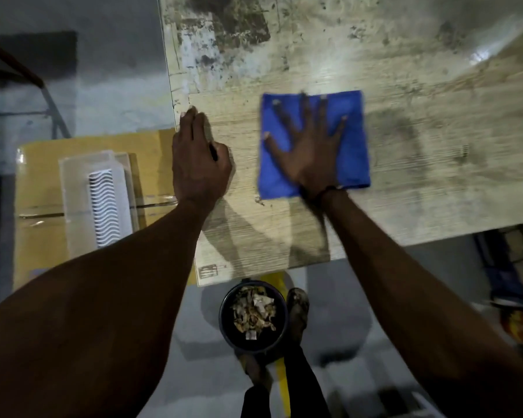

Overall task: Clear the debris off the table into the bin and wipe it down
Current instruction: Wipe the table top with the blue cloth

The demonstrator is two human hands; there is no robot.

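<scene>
A folded blue cloth (pixel 352 152) lies flat on the worn, stained wooden table (pixel 420 122). My right hand (pixel 310 146) presses on the cloth with fingers spread straight. My left hand (pixel 198 158) rests on the table's left edge, fingers loosely bent, holding nothing that I can see. On the floor under the near edge stands a dark round bin (pixel 228 321) with scraps of paper and debris (pixel 254 312) inside.
A yellow-brown cardboard box (pixel 40 182) with a clear plastic tray (pixel 73 188) on it stands left of the table. My feet (pixel 296 312) are beside the bin. Dark stains (pixel 233 22) cover the table's far part. Coloured clutter (pixel 520 321) lies at the right.
</scene>
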